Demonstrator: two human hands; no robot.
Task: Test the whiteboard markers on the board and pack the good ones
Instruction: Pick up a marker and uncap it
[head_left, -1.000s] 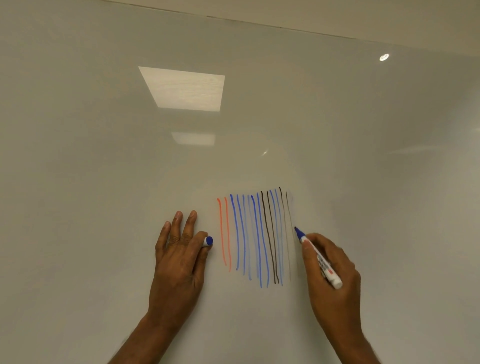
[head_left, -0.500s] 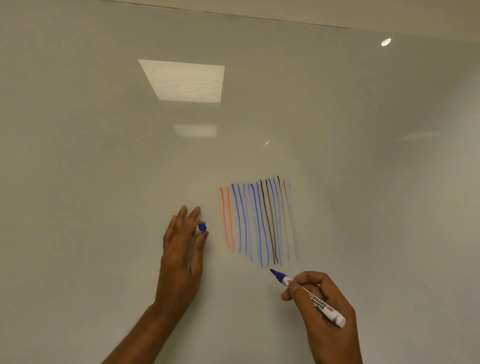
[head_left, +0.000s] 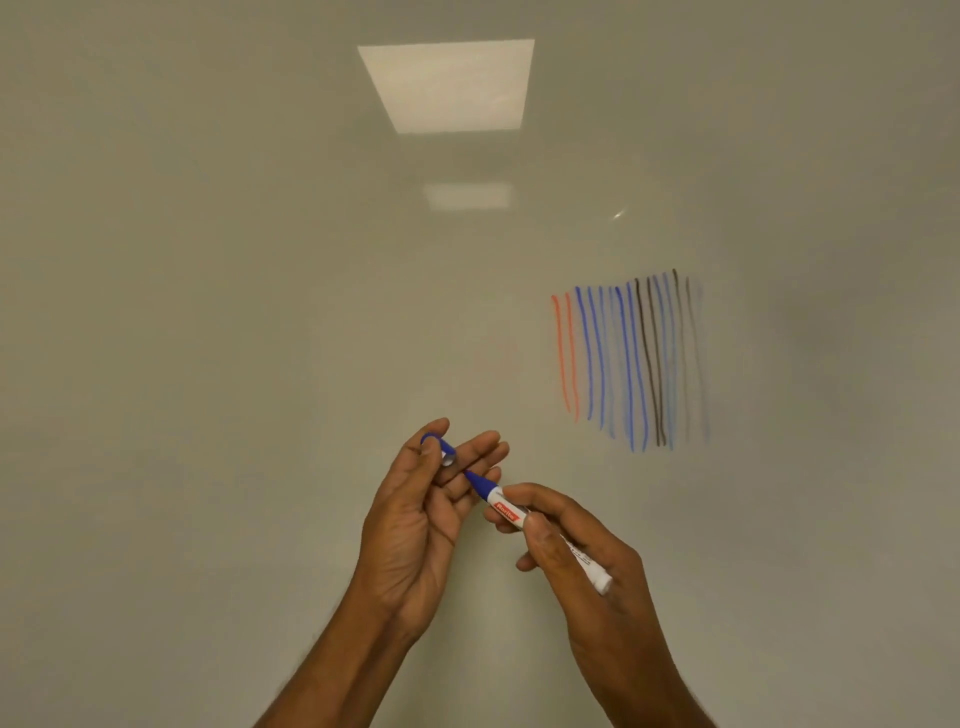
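Note:
A glossy whiteboard (head_left: 208, 364) fills the view. My right hand (head_left: 576, 551) grips a white marker with a blue tip (head_left: 506, 510), uncapped, its tip pointing up-left. My left hand (head_left: 421, 514) pinches the blue cap (head_left: 440, 450) between thumb and fingers, palm toward me. The marker tip sits just below the cap's open end, almost touching it. Both hands are off the board. Several vertical test strokes (head_left: 628, 358) in orange, blue and dark brown stand to the upper right of my hands.
Ceiling light reflections (head_left: 449, 85) show on the board's upper middle. Nothing but bare board surface lies to the left and below the strokes.
My left hand left the board and turned palm up with the cap. My right hand brought the marker down and left to the cap. The view shifted left, so the strokes now sit right.

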